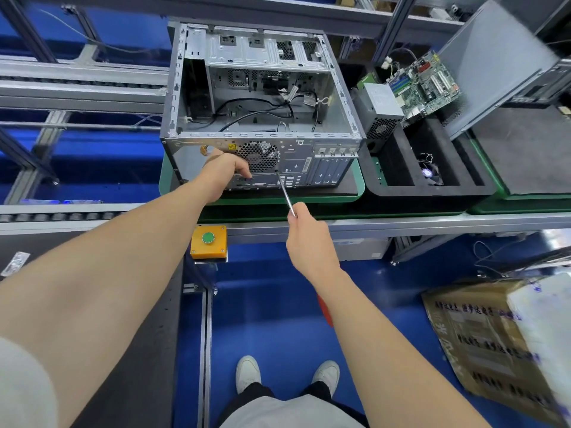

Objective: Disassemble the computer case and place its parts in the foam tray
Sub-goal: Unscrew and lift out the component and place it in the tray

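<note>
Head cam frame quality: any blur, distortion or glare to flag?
Head view: case and screwdriver at centre are sharp. The cardboard box at lower right is smeared, its print unreadable. Wide-angle stretch enlarges the left forearm towards the corner. Lighting is even and shadows soft, with a bright reflection on the blue floor at the left edge.

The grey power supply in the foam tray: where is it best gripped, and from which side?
Probably across its upper end, coming down from above. The power supply stands tilted in the foam tray, top face bare; the computer case is close on its left and the motherboard leans at its right, so sideways approaches look cramped.
</note>
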